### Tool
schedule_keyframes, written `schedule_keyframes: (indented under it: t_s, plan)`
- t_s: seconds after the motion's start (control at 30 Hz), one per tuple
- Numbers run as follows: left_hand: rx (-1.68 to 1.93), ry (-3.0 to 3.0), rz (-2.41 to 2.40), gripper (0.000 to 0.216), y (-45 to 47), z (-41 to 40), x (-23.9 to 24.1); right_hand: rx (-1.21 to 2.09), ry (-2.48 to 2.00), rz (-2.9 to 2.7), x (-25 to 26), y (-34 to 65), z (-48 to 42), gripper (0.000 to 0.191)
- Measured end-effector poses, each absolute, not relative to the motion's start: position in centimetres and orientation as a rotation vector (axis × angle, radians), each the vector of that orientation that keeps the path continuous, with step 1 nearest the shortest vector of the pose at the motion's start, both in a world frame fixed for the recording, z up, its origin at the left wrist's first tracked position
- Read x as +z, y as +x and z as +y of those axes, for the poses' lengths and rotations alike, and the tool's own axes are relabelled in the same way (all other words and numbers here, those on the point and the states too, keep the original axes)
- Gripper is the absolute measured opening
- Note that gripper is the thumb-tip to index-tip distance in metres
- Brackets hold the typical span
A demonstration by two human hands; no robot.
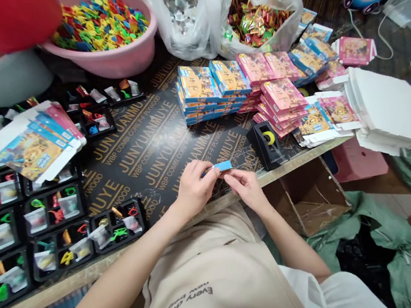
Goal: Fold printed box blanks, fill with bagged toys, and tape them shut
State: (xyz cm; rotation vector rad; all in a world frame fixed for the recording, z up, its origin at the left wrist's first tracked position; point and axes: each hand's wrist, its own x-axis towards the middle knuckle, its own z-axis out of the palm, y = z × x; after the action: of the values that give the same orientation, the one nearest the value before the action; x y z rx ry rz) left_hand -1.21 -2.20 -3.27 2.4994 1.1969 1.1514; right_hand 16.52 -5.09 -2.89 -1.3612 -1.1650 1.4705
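The work surface is a dark plywood sheet (149, 147) with a smooth film face and repeated gold lettering. At its near edge, a small blue box (224, 165), flat, rectangular and of glossy card, is held just above the board between both hands. The left hand (193, 187) is curled, with thumb and forefinger pinching the left end of the box. The right hand (246, 186) is half closed, its fingertips touching the right end.

Just beside the right hand stands a black plastic tape dispenser (267, 143), wedge-shaped, carrying a yellow-cored roll. Behind it lie stacks of printed boxes (214, 87), blue and pink, in glossy card. To the left, black moulded trays (50, 193) with compartments hold small bright plastic pieces and clear sachets. A round pink basin (114, 59) of smooth plastic holds a heap of many-coloured plastic pieces. Thin, clear, crinkled bags (185, 31) stand beside it.
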Motion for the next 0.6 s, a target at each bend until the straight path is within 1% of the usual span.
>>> schedule_keyframes:
  t_s: [0.1, 0.23, 0.3, 0.37, 0.43, 0.5, 0.6]
  plan:
    - [1.127, 2.520, 1.179, 0.019, -1.5, -2.5, -2.7, 1.109, -1.494, -1.314, -3.6, 18.2, -4.9, 0.033]
    - [1.209, 2.713, 1.019, 0.041, -3.4, -0.9, -0.4, 0.774, -1.586, -1.407, -5.8, 20.1, -4.2, 0.031]
    - [1.301, 2.773, 1.001, 0.044, -4.3, 2.0, 0.9, 0.696, -1.593, -1.512, -7.0, 20.3, -3.8, 0.030]
    - [1.322, 2.743, 1.001, 0.038, -4.5, 6.3, 1.7, 0.643, -1.576, -1.624, -7.9, 20.2, -3.7, 0.028]
    - [1.254, 2.681, 0.981, 0.034, -3.9, 11.0, 1.8, 0.592, -1.565, -1.696, -8.4, 20.1, -3.6, 0.027]
    - [1.121, 2.655, 0.976, 0.033, -2.6, 15.0, 1.3, 0.540, -1.570, -1.721, -8.6, 20.1, -3.7, 0.028]
    - [0.917, 2.705, 0.996, 0.036, -1.0, 17.9, 0.3, 0.485, -1.566, -1.752, -8.8, 20.5, -3.9, 0.029]
